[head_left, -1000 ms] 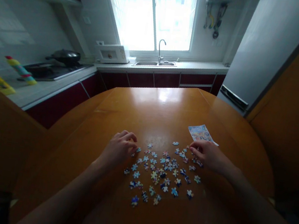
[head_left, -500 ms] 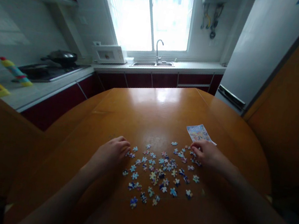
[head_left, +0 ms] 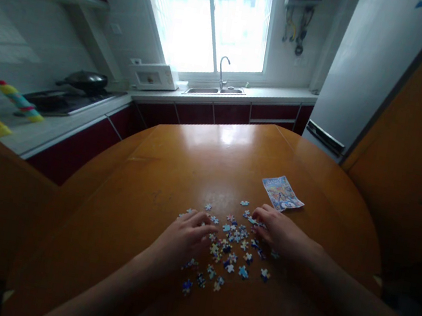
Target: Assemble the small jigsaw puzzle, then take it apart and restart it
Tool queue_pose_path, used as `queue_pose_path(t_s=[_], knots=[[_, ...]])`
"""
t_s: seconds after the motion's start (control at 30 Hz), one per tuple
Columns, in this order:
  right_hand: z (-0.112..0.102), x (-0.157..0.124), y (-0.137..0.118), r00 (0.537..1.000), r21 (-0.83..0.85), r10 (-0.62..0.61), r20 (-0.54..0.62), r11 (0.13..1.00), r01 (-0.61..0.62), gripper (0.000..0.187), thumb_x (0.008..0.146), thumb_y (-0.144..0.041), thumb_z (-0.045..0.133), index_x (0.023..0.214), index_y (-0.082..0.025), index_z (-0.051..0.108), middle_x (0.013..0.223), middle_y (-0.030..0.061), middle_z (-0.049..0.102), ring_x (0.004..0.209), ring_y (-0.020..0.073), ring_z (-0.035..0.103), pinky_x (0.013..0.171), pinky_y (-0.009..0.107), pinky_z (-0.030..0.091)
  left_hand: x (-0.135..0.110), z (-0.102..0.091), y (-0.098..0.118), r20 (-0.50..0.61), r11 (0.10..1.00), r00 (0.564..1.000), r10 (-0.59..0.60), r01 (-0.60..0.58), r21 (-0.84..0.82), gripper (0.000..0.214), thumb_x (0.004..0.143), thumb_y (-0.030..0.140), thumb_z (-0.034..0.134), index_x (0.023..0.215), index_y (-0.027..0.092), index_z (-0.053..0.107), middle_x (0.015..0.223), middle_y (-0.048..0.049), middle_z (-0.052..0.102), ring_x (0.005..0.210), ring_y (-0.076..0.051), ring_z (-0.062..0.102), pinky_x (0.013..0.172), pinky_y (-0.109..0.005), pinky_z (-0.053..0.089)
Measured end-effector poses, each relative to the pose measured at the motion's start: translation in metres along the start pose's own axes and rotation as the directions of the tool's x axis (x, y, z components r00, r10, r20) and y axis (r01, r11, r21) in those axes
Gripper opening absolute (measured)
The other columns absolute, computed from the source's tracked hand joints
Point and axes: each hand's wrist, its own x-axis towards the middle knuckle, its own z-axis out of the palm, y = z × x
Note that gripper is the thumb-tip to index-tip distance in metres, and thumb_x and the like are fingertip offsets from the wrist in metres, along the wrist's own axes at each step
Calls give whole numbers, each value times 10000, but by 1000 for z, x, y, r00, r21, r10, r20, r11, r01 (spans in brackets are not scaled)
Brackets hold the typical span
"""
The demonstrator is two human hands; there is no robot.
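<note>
Many small jigsaw puzzle pieces (head_left: 236, 235) lie scattered over the brown wooden table (head_left: 193, 166), mostly in pale blue, white and dark blue. Over the left side of the pieces is my left hand (head_left: 189, 234), its fingers bent and slightly apart, covering some of them. My right hand (head_left: 278, 229) hovers at the right side, thumb and fingers apart around a few pieces near its tips. Neither hand shows a piece in its grasp. Just beyond my right hand lies a creased, colourful picture sheet (head_left: 282, 191).
A sink with a faucet (head_left: 223, 71) stands under the window, and a white microwave (head_left: 155, 77) is left of it. On the left counter are a dark wok (head_left: 86, 80) and yellow bottles (head_left: 21, 103). A refrigerator (head_left: 363, 70) stands at the right.
My left hand has moved right, from the edge of the pieces to over them. My right hand has shifted slightly left and nearer, uncovering more of the picture sheet.
</note>
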Motion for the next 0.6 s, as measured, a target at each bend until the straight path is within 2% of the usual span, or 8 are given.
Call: queue_pose_path(t_s=[0.07,0.17,0.27,0.37,0.43,0.5,0.6], knots=[[0,3,0,999,7,-1,-36,1000,2,181,901,-157,555,1048,-188,657,1053,100,635,955,221,614,835,320,463,1,-1,8,69,991,992,107,-101,-86,160,972,274,603,1059,294,735,1036,-53,635,977,-204,565,853,-342,504],[-2,6,2,996,50,11,-85,999,-6,166,917,-164,536,992,-189,683,1027,93,651,934,211,620,826,316,468,1,-2,15,130,975,973,190,-171,-142,128,954,311,641,941,310,768,954,-48,631,936,-202,556,806,-326,492],[-5,6,2,990,103,14,-142,995,1,151,917,-190,545,933,-192,695,975,80,669,875,202,624,792,316,469,2,-3,19,149,965,963,224,-198,-172,136,959,319,636,958,326,772,950,-45,637,919,-194,555,782,-311,491],[-7,8,7,972,125,48,-228,992,-19,186,900,-151,522,925,-188,702,955,79,689,874,206,628,801,326,468,4,-1,17,87,960,970,229,-210,-182,163,981,312,598,1028,302,754,993,-48,654,943,-186,574,826,-320,508],[-7,11,12,959,136,84,-271,990,-48,215,905,-148,501,955,-177,709,977,91,697,901,215,633,823,336,475,5,-1,10,13,971,985,173,-168,-169,210,1003,305,551,1123,279,722,1057,-63,664,993,-190,593,883,-342,522],[-7,14,16,959,131,80,-273,990,-46,241,938,-195,486,1003,-164,716,1025,113,699,953,230,634,872,359,484,7,-1,-2,-70,990,996,52,-61,-129,274,1021,311,505,1233,255,669,1182,-91,652,1095,-210,596,955,-381,525],[-1,16,15,979,89,-30,-200,995,49,327,970,-299,503,1213,-168,679,1254,151,654,1176,273,584,1035,423,443,9,3,-25,-129,988,980,-149,143,-53,395,1029,373,469,1373,207,571,1435,-130,537,1340,-266,492,1126,-477,432]])
